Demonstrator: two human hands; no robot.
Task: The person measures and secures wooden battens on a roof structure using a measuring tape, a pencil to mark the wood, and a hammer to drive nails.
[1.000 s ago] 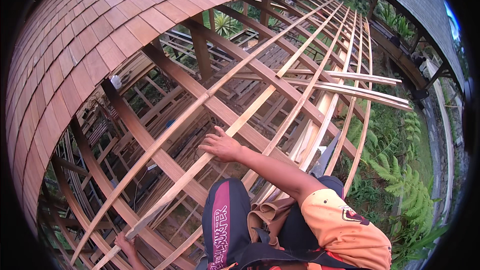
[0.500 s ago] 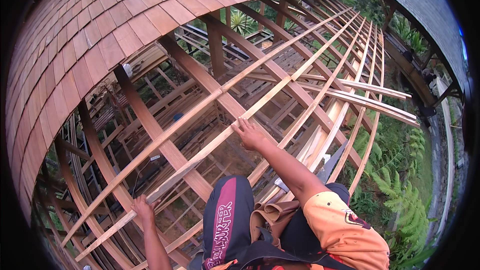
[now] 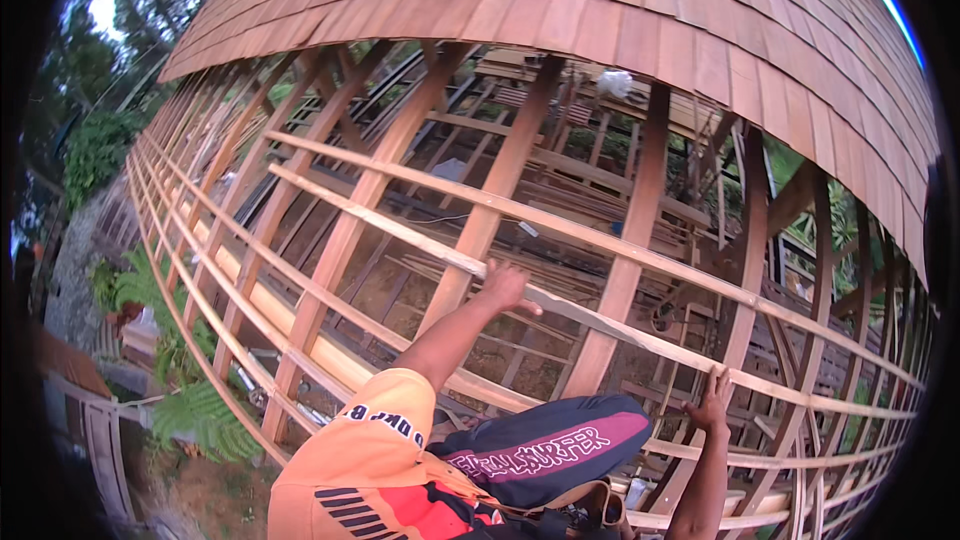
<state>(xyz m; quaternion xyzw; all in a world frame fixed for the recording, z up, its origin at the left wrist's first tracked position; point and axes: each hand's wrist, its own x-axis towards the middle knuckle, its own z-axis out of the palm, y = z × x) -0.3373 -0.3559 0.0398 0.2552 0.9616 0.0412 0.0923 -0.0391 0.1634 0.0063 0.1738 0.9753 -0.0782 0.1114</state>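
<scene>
I am up on a curved timber roof frame of rafters and thin horizontal battens. My left hand (image 3: 508, 287), on an arm in an orange sleeve, curls over a pale wooden batten (image 3: 400, 232) near the middle. My right hand (image 3: 714, 402) reaches up from the lower right and holds a lower batten (image 3: 800, 395) beside a rafter, fingers pointing up. My knee in dark trousers with a pink stripe (image 3: 545, 445) lies between the two arms, against the frame.
Brown wooden shingles (image 3: 640, 10) cover the roof above the open battens. Through the frame I see inner beams, planks and dirt ground far below. Ferns (image 3: 190, 405) and a stone path lie down at the left, past the roof's edge.
The view has swung round, so the shingles now sit at the upper right instead of the upper left. Both hands now hold battens at new places.
</scene>
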